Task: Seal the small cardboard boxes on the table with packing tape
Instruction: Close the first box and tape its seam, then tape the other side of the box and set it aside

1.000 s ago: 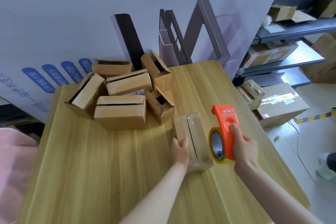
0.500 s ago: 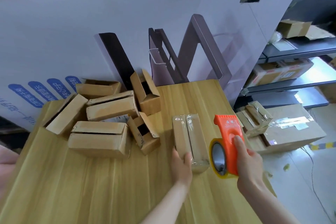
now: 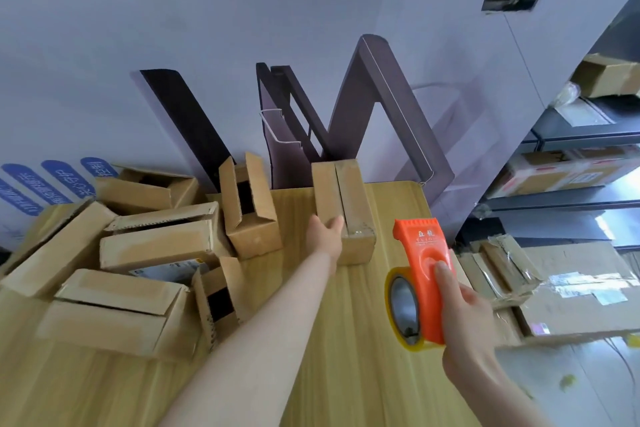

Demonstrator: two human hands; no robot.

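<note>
items on view, as we count them:

- taped box: small, brown, flaps shut, a clear strip shining along its top seam. it lies on the tabletop near the far edge, just right of the frame's centre, its long side running away from us.
- left grip: closed on the taped box at the near left corner, thumb on the top face; the other fingers are hidden behind the hand.
- right grip: wrapped round the orange tape dispenser, thumb pressed on its flat side. we find it at lower right of the frame, held above the tabletop. the dispenser sits below and right of the taped box, apart from it.
- tape roll: yellowish, mounted in the dispenser, its core facing left.
- open boxes: a loose heap at left of the frame, flaps up or ajar, some leaning on each other.
- white printed board: standing behind the tabletop.
- shelves: at right, carrying cartons.
</note>
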